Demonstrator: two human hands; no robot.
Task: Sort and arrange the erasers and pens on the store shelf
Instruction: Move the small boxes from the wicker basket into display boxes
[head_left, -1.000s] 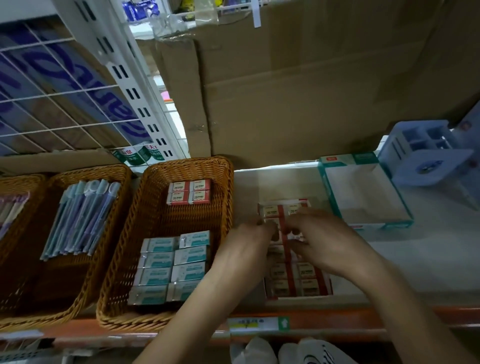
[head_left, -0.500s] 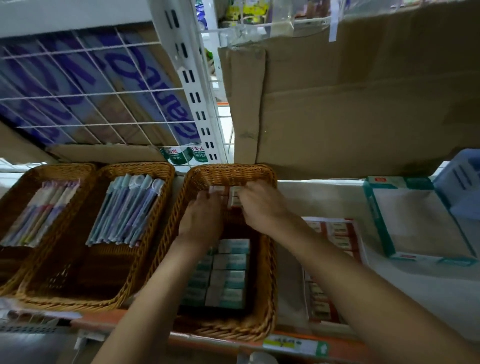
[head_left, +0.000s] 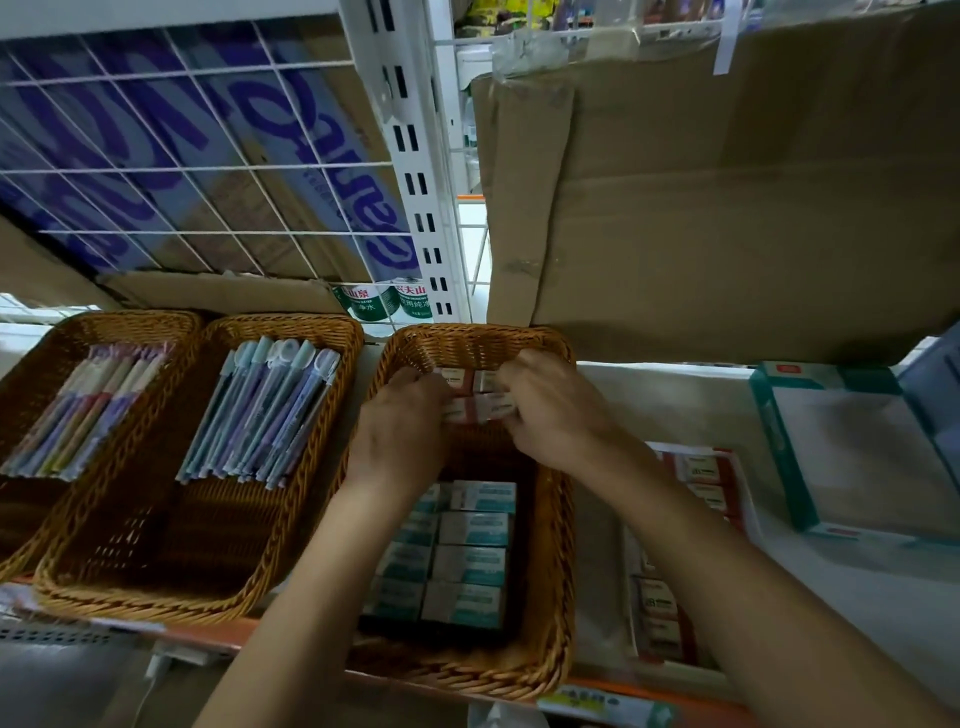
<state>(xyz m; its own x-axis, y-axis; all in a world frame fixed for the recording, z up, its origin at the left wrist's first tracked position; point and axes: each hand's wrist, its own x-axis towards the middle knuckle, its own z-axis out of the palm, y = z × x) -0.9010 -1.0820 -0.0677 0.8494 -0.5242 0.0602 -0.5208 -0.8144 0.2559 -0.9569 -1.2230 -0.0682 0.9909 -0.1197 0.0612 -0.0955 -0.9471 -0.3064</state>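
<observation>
A wicker basket (head_left: 558, 519) holds red-banded erasers (head_left: 475, 395) at its far end and rows of teal-banded erasers (head_left: 470, 551) nearer me. My left hand (head_left: 400, 431) and my right hand (head_left: 550, 415) both reach into the far end, fingers curled around the small stack of red-banded erasers from either side. To the right, an open display box (head_left: 696, 499) with more red-banded erasers lies on the shelf, partly hidden by my right forearm. Two baskets to the left hold pens: bluish pens (head_left: 260, 410) and pastel pens (head_left: 83, 410).
An empty teal-edged box (head_left: 779, 441) sits at the far right on the white shelf liner. A large cardboard carton (head_left: 727, 197) stands behind the baskets, a white slotted upright (head_left: 415, 156) and wire grid to the left. The orange shelf edge (head_left: 597, 686) runs along the front.
Both hands left the red eraser box on the right and moved into the far end of the eraser basket, carrying erasers; they now sit lower on the stack there.
</observation>
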